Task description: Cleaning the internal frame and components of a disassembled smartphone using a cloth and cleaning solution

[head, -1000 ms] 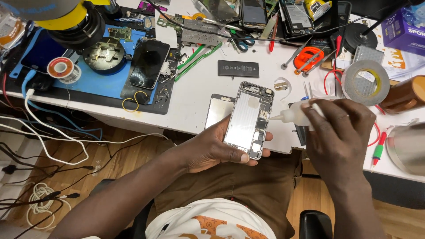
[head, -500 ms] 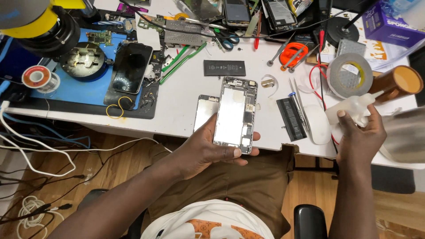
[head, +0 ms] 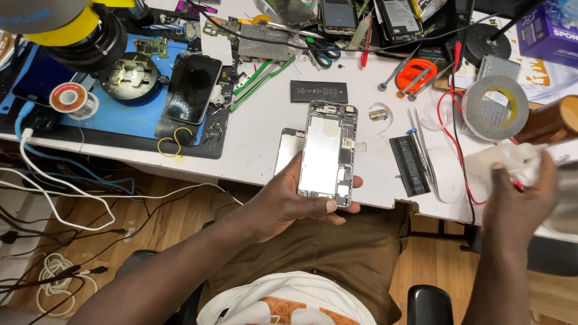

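Since the earlier frame, the right hand (head: 518, 198) is withdrawn to the right edge, clasping a white bottle (head: 503, 159). The opened phone (head: 328, 153) is pinched by the left hand (head: 289, 201) at centre frame, long axis near vertical, top end toward the upper edge.

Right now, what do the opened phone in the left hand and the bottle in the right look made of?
Opened phone: bare metal housing, matte silver-grey with a dull sheen, probably aluminium; small dark parts sit inside it. Bottle in the right hand: translucent whitish plastic, likely soft, though blurred. The left hand cradles the phone from below.
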